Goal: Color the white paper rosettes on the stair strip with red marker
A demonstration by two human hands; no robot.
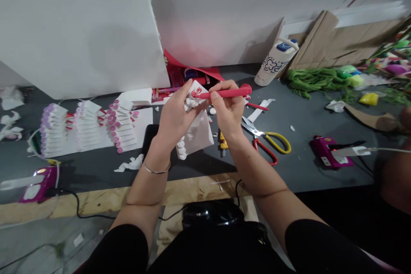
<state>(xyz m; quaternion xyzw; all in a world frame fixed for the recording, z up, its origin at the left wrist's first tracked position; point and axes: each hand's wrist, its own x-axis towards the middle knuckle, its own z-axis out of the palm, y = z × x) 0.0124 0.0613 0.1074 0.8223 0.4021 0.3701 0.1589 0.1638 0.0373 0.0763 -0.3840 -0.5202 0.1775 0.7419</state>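
My left hand (176, 113) is closed on a crumpled white piece (201, 87) with red squiggly marks on its face. My right hand (229, 111) pinches a long red stick-like piece (233, 92) that has a rounded right end. Its left tip meets the white piece, and I cannot make out exactly what kind of thing it is. Under my hands lies a folded white sheet (201, 135) with a row of small white rosettes (181, 149) along its left edge. A yellow tool (222, 142), partly covered, rests beside my right wrist.
Scissors (257, 132) with red and yellow handles lie to the right. Rows of white paper tabs with purple and pink rosettes (115, 115) stand left. A tumbler (276, 62), green strands (303, 81) and purple power strips (332, 152) surround the workspace. Another person's arm (396, 171) shows right.
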